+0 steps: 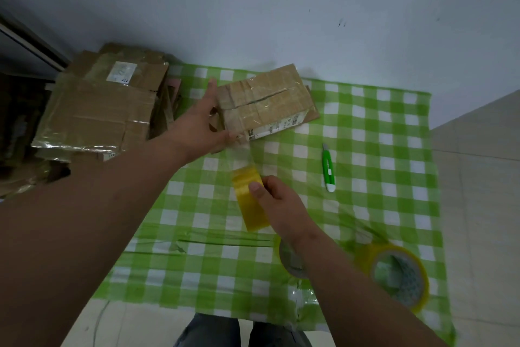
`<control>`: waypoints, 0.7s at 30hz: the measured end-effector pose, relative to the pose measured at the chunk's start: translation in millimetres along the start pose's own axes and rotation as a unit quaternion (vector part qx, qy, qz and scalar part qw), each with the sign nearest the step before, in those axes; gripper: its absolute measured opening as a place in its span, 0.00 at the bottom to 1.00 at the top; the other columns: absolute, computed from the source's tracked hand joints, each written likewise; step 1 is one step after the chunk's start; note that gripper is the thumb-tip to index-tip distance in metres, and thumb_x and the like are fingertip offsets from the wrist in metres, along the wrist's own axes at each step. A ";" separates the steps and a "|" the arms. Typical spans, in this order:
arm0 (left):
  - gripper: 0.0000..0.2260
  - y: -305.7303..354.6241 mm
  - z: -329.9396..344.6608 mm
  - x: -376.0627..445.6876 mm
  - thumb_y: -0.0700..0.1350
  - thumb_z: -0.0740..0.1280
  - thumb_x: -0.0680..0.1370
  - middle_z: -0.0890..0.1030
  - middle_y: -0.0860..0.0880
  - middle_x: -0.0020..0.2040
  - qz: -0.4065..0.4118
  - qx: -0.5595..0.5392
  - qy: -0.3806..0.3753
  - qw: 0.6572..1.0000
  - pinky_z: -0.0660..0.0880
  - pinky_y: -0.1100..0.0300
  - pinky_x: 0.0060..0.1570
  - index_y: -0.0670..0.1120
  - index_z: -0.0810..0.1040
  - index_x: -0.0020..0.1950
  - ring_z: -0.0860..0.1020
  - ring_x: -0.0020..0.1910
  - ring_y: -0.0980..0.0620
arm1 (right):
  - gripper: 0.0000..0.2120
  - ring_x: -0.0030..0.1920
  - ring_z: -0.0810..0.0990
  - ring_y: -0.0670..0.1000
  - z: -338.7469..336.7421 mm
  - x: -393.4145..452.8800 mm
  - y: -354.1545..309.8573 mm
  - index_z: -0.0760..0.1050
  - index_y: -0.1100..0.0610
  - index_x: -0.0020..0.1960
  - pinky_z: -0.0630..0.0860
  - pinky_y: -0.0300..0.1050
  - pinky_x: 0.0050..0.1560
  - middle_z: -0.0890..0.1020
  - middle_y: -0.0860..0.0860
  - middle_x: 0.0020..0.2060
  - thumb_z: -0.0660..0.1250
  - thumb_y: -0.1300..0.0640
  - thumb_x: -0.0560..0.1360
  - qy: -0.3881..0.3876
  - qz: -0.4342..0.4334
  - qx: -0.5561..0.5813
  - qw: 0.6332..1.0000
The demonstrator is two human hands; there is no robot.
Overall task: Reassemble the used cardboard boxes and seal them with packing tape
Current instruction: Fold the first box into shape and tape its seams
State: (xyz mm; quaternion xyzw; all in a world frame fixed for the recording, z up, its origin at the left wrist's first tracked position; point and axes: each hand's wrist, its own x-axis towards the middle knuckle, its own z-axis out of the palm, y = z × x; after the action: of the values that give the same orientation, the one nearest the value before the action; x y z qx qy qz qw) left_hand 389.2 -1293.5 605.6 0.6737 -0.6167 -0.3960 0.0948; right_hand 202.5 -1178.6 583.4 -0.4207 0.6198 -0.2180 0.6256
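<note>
Brown cardboard box [266, 103] sits assembled on the green-white checked cloth [380, 132], near the cloth's far edge, top seam already under clear tape, printed label on its near side. We hold it with our left hand [201, 118]: fingers spread, thumb up at the far left corner, fingertips on the near left corner where the tape strip lands. Our right hand [277, 203] grips a yellow tape roll [249, 197], thumb pressed on top of it, other fingers curled round the far side and mostly hidden. A clear tape strip [242, 154] runs taut from the roll up to the box's near left corner. Green box cutter [327, 168] lies on the cloth right of the roll, apart from it. Second tape roll [401, 279] lies flat at the cloth's near right; a third roll [289, 259] is partly hidden under our right forearm. Stack of flattened boxes [95, 110] sits left of the cloth, against the wall
</note>
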 end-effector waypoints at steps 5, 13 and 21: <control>0.45 -5.6 18.8 -19.5 0.48 0.77 0.72 0.72 0.50 0.66 -0.091 -0.239 0.086 0.963 0.76 0.55 0.55 0.53 0.52 0.80 0.78 0.57 0.52 | 0.11 0.39 0.74 0.48 -10.4 4.7 -9.3 0.78 0.57 0.47 0.70 0.44 0.41 0.77 0.48 0.38 0.66 0.49 0.79 -0.030 0.006 -0.028 0.999; 0.20 -1.5 42.4 -41.4 0.48 0.75 0.74 0.80 0.49 0.60 -0.177 -0.291 0.098 0.935 0.75 0.48 0.63 0.44 0.78 0.64 0.78 0.58 0.49 | 0.17 0.37 0.72 0.47 -13.4 6.6 -16.5 0.78 0.62 0.50 0.68 0.42 0.37 0.75 0.49 0.36 0.66 0.47 0.79 -0.034 -0.002 -0.089 0.995; 0.31 17.6 38.4 -34.9 0.47 0.76 0.73 0.73 0.50 0.61 -0.136 -0.151 0.152 0.967 0.70 0.58 0.53 0.44 0.67 0.72 0.73 0.56 0.52 | 0.16 0.38 0.72 0.49 -17.2 9.0 -19.5 0.75 0.60 0.44 0.67 0.44 0.39 0.74 0.50 0.37 0.65 0.46 0.79 -0.065 -0.011 -0.119 0.991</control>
State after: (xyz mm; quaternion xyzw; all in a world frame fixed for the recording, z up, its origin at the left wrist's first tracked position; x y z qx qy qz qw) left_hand 353.5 -1252.0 605.3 0.7811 -0.4313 -0.3868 0.2330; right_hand 192.1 -1200.9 595.7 -0.5121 0.5948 -0.1217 0.6076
